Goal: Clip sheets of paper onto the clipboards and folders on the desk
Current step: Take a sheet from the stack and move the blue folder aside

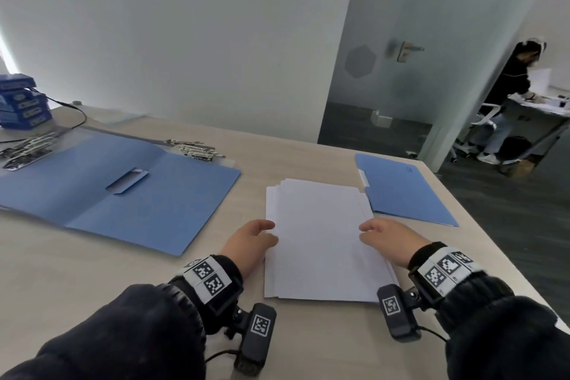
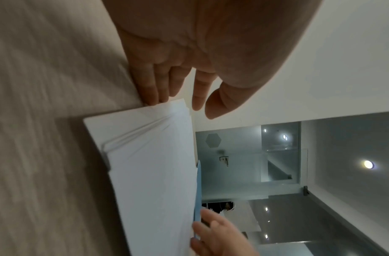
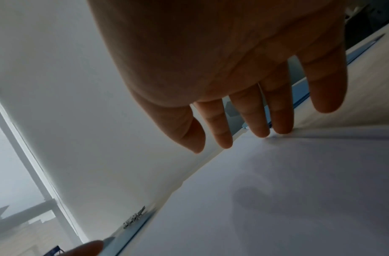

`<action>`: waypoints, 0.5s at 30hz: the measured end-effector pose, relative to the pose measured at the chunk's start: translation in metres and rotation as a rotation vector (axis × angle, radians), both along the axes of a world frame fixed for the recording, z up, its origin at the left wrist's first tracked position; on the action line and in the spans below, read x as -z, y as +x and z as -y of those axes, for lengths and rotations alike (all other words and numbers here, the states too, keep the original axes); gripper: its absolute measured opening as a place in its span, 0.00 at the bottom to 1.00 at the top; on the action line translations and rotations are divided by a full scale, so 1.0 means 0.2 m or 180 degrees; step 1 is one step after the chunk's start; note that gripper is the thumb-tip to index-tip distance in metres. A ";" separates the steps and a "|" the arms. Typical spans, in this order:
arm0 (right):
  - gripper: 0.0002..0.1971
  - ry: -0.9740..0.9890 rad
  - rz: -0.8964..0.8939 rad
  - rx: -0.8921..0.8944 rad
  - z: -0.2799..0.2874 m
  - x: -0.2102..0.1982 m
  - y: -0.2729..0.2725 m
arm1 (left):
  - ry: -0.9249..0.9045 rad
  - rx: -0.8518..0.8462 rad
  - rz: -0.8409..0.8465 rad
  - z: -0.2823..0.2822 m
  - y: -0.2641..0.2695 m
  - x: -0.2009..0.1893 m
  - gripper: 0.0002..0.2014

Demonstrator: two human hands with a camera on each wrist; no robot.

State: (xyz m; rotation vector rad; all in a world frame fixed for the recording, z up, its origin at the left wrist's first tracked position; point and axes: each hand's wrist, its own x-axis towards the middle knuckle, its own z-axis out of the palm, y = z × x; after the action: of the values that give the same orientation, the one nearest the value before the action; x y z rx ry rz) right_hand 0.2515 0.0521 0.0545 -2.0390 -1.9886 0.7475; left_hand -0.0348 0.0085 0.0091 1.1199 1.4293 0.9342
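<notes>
Centrally on the counter [image 1: 308,151] lies a loose stack of white paper [image 1: 317,244], near edge toward the person. Left hand [image 1: 249,244] at the stack's left edge, fingers [image 2: 151,90] fairly straight, lifting the top sheets, it seems; grip loose, thumb apart. Right hand [image 1: 388,237] at the right edge, fingertips [image 3: 261,126] touching paper, grip wide. Open blue folder [image 1: 123,191] far left; closed blue folder [image 1: 404,188] just right of the stack.
</notes>
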 end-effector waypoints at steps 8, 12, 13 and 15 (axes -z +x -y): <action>0.24 -0.0248 0.0339 0.0025 0.13 0.05 -0.02 | -0.0300 -0.0336 0.0427 0.01 0.04 -0.03 0.21; 0.24 -0.0184 0.0230 -0.0060 0.17 0.06 -0.02 | -0.0364 -0.0263 0.0496 -0.01 0.06 -0.03 0.13; 0.23 -0.0164 0.0183 -0.0088 0.19 0.06 -0.03 | -0.0401 -0.0221 0.0485 -0.01 0.06 -0.03 0.12; 0.21 -0.0125 0.0077 -0.0159 0.22 0.05 -0.04 | -0.0429 -0.0211 0.0414 -0.01 0.05 -0.03 0.14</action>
State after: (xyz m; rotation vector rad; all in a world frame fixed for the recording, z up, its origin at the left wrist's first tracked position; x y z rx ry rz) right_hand 0.2434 0.0080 0.0447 -2.0360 -2.0611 0.7816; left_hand -0.0242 0.0099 0.0141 0.9012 1.4079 0.9260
